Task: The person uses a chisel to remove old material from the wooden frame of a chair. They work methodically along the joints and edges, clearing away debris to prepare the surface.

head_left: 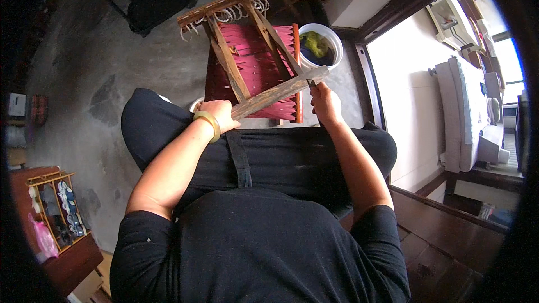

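Left hand (pixel 218 113), ten o'clock: its grip is grasping the left end of a weathered wooden rail (pixel 275 95). Right hand (pixel 327 104), two o'clock: its grip is clenching a dark hand tool (pixel 310 83). Rail, twelve o'clock: forming the near bar of a wooden frame (pixel 230 62). Pink-red panel (pixel 252 70): lying beneath. White bucket (pixel 335 39), one o'clock: holding yellow-green material (pixel 315 44).

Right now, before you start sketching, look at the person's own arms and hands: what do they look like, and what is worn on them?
The left hand and right hand are gloveless. A smooth, rounded, pale yellow-green bangle circles the left wrist; none shows on the right. Plain black cloth sleeves end near the elbows, leaving the forearms uncovered.
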